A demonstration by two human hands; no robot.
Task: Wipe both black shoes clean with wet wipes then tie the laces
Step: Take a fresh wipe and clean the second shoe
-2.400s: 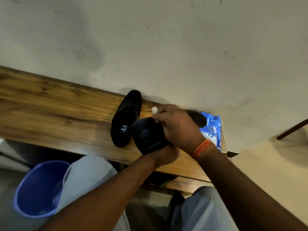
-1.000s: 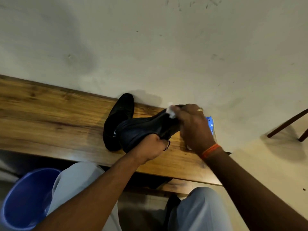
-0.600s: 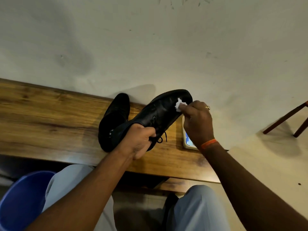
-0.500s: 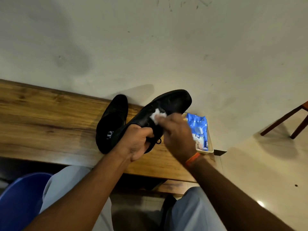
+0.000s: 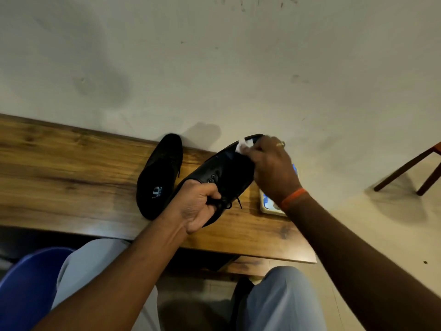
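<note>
A person sits at a wooden worktop [image 5: 71, 168] set against a pale wall. The left hand [image 5: 198, 206] has a tight grip round the heel end of a black shoe [image 5: 226, 173], fingers curled over its opening beside the loose laces [image 5: 229, 203], and holds it tilted, toe pointing away toward the wall. The right hand [image 5: 272, 168] pinches a small white wipe [image 5: 242, 146] against the toe of that shoe; an orange band [image 5: 292, 198] sits on its wrist. The second shoe [image 5: 160, 177] lies flat on the worktop just to the left, opening up, touching or nearly touching the held one. A blue pack of wipes [image 5: 268, 203] sits in a tray, mostly hidden under the right wrist. A blue bin [image 5: 26, 287] stands on the floor at lower left, and chair legs [image 5: 410, 173] show at far right.
</note>
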